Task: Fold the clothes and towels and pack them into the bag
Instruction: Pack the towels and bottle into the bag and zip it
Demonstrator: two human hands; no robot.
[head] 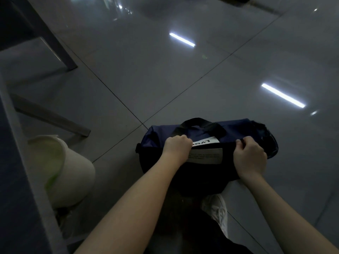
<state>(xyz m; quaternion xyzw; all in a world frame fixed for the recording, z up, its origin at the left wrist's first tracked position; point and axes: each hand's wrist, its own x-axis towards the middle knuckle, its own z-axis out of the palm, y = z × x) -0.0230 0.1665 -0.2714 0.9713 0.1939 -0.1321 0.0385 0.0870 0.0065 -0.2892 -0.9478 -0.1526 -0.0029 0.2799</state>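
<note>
Held the bag (pixel 236 125) down on the floor (pixel 183 79), just before the shoe (pixel 216 211). Gripped its top edge with the left hand (pixel 177 146), fingers curled; pinched the same edge with the right hand (pixel 250 156), perhaps at the zip pull, hard to tell. Could have caught the white label (pixel 203 142) in the opening if pulled carelessly, or dragged the soft bag sideways. Had wide free floor ahead and right; had the bin (pixel 73 171) and worktop (pixel 7 162) close on the left.

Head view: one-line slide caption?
On a tiled floor, the left hand and right hand hold the top edge of a navy bag.
</note>
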